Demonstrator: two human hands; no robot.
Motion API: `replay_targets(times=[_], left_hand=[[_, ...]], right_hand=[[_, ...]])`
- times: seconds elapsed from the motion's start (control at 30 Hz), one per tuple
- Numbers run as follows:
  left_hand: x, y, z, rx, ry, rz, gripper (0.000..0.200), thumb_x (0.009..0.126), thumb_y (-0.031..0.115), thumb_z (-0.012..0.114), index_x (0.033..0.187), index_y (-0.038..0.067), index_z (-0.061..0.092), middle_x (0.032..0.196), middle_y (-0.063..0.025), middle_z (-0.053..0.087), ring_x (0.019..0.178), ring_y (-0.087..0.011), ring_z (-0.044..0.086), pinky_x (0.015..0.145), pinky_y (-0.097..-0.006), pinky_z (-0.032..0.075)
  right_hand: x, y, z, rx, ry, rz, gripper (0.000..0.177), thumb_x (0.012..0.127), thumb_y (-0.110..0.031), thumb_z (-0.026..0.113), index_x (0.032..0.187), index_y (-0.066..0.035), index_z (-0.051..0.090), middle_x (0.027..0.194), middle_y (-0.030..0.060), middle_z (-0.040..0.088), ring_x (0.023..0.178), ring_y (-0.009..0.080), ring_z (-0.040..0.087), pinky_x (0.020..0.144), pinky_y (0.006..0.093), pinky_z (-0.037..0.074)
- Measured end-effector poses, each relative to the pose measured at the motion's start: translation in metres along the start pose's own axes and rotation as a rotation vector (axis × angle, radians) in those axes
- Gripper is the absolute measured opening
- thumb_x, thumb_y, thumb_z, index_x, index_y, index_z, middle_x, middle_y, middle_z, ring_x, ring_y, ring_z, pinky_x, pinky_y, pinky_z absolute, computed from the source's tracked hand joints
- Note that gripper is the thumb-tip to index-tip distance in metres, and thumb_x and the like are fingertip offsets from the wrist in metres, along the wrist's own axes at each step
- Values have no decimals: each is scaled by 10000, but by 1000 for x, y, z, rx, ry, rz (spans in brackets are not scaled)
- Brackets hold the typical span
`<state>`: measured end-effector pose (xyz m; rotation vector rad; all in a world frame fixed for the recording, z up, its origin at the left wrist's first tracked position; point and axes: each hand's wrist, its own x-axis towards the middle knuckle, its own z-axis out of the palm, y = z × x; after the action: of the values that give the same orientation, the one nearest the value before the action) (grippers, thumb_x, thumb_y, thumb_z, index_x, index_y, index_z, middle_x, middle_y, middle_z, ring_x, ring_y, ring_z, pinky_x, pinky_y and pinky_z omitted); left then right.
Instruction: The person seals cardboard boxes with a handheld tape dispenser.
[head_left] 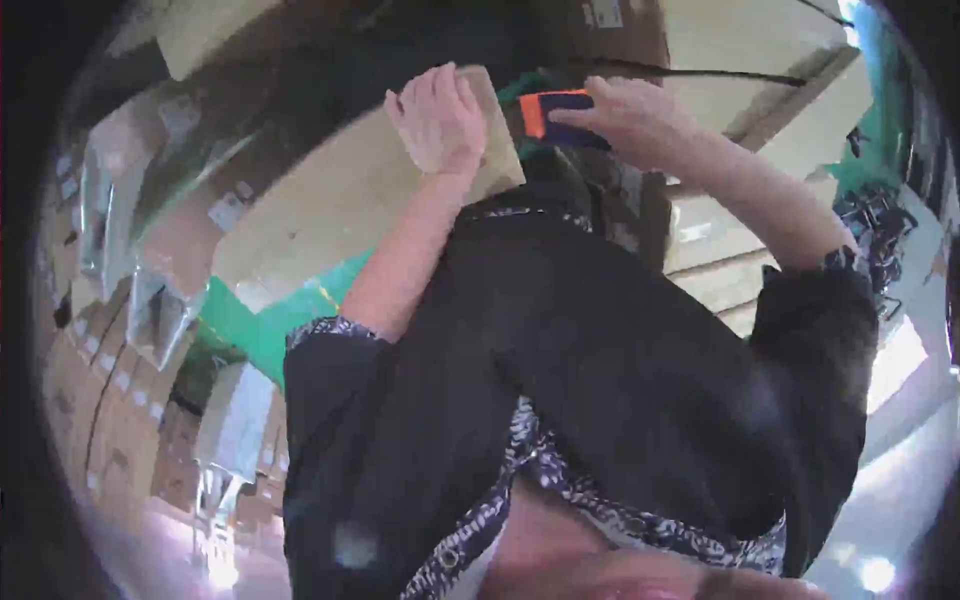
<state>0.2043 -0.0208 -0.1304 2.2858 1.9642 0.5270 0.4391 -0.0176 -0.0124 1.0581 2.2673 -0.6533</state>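
Note:
A long brown cardboard box [320, 200] lies slantwise in front of my body, its near end by my left hand [437, 122]. That hand rests over the box's far edge close to this end, its fingers bent over the edge. To the right, my right hand [635, 118] is closed around a dark blue object with a bright orange edge [534, 114]. The fingers cover part of this object, and its exact kind cannot be made out. It is held just beyond the end of the box, with a small gap between them.
Cardboard boxes [715, 245] are stacked at the right, and a large carton [765, 60] stands at the upper right. Plastic-wrapped boxes [185, 230] line the left side. Green floor [265, 320] shows below the long box. Dark tangled items [880, 235] lie at the far right.

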Motion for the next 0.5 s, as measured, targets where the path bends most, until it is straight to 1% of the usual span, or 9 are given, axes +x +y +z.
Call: replay_targets(times=[0.1, 0.2, 0.3, 0.4, 0.5], left_hand=[[0, 3, -2, 12, -29, -20, 203, 920, 242, 593, 1094, 164, 664, 1079, 5, 670, 1065, -217, 585, 1079, -532, 334], [0, 5, -4, 39, -48, -4, 245, 897, 279, 628, 1112, 165, 653, 1091, -10, 661, 1071, -236, 583, 1081, -553, 324], [-1, 6, -4, 78, -30, 56, 247, 892, 255, 629, 1120, 164, 659, 1083, -14, 656, 1046, -240, 589, 1052, -548, 359], [1, 6, -4, 98, -61, 75, 243, 921, 235, 611, 1148, 165, 661, 1116, -29, 658, 1070, -240, 593, 1069, -534, 361], [3, 6, -2, 105, -36, 94, 234, 924, 215, 592, 1139, 160, 666, 1101, -30, 664, 1048, -237, 603, 1053, -526, 379]], right_hand=[[11, -7, -5, 72, -26, 1, 560, 876, -72, 671, 1350, -290, 470, 931, 130, 496, 770, 283, 604, 638, 390, 519], [18, -14, -9, 70, -40, 1, 581, 861, -149, 744, 1364, -273, 481, 1015, 144, 569, 859, 268, 646, 702, 340, 556], [25, -20, -19, 16, -78, -9, 537, 870, -221, 768, 1341, -252, 511, 1059, 134, 610, 892, 248, 675, 746, 298, 569], [33, -25, -31, -39, -115, -56, 417, 876, -214, 750, 1253, -223, 572, 993, 115, 620, 806, 196, 658, 655, 286, 544], [41, -31, -44, -29, -198, -76, 335, 869, -149, 719, 1177, -194, 594, 960, 114, 615, 777, 196, 640, 627, 302, 522]])
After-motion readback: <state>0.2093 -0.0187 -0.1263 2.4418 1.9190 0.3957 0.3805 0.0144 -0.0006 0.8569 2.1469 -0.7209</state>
